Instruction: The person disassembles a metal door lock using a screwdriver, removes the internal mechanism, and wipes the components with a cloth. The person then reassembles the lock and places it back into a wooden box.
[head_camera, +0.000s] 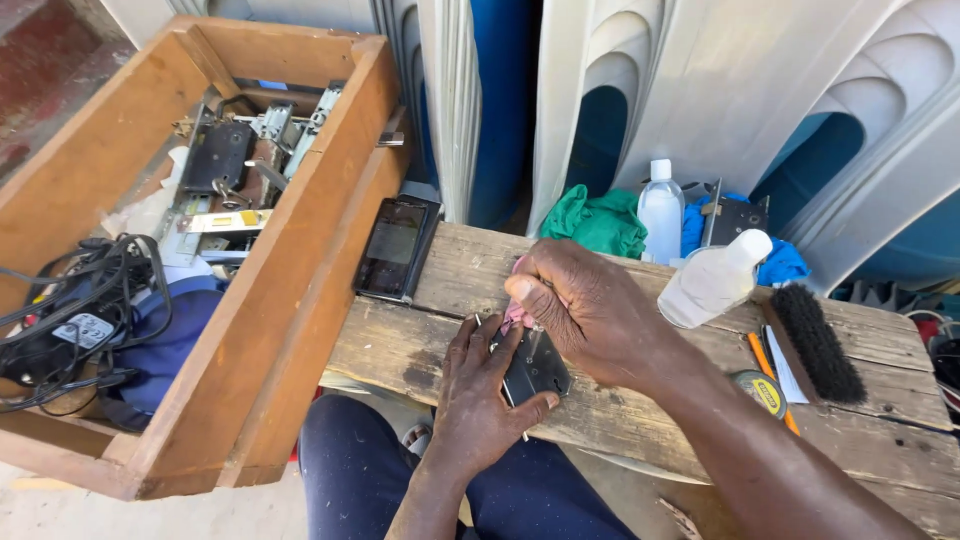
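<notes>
A wooden bench of rough, weathered planks is seen across the lower frame, and a large wooden crate is set against its left end, filled with metal lock parts and a tangle of black cable. A dark phone is laid at the bench's left edge. Further back, a green cloth, a blue cloth and two clear plastic bottles are found, one upright and one lying on its side. A black brush and a yellow tape measure are placed at the right.

The dark metal lock case is held flat on the bench near its front edge. It is steadied by the left hand, whose fingers are spread over its left side with the thumb pressed against its lower edge. A small pink rag is pinched in the closed fingers of the right hand and pressed against the top of the case.

The case is judged to be stiff, fairly heavy for its size and hard-edged, possibly slick if oily. It would best be gripped by its long edges, with fingers kept off any sharp corners. The rag is judged soft and light, easily bunched.
</notes>
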